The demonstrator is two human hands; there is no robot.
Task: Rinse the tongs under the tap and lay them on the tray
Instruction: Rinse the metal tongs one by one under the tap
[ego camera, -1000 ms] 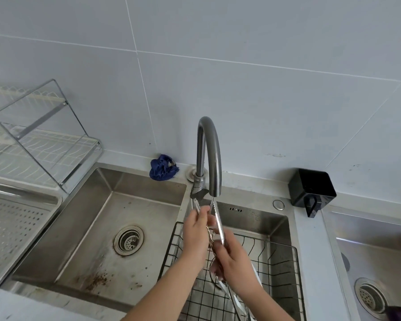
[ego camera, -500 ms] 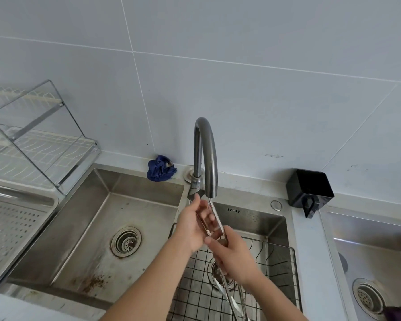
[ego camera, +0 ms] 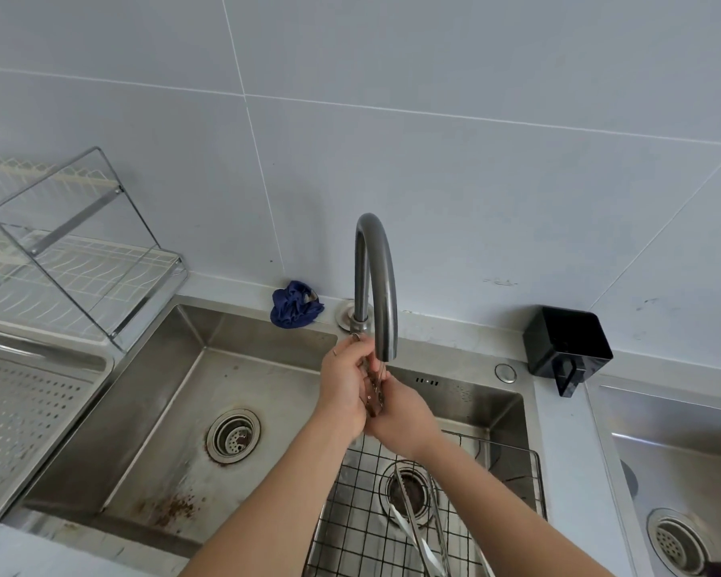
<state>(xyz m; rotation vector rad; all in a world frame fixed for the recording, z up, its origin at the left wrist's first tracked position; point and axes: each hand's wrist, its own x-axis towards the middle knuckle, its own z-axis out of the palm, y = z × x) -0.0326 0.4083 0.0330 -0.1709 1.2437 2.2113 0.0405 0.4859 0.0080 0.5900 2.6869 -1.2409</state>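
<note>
The left hand (ego camera: 344,389) and the right hand (ego camera: 404,418) are both curling their grip round the tongs (ego camera: 374,399) under the tap (ego camera: 375,276).

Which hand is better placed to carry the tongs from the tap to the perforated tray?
Probably the left. Both the left hand and the right hand hold the tongs under the tap. The perforated tray lies far to the left, so the right hand would have to cross over.

Dark grey tap (ego camera: 374,285); crumpled navy-blue cloth (ego camera: 294,304); glossy black box (ego camera: 567,349); black-wire grid basket (ego camera: 359,522); silver perforated tray (ego camera: 26,410); rust-brown stains in the steel sink (ego camera: 171,508).
</note>
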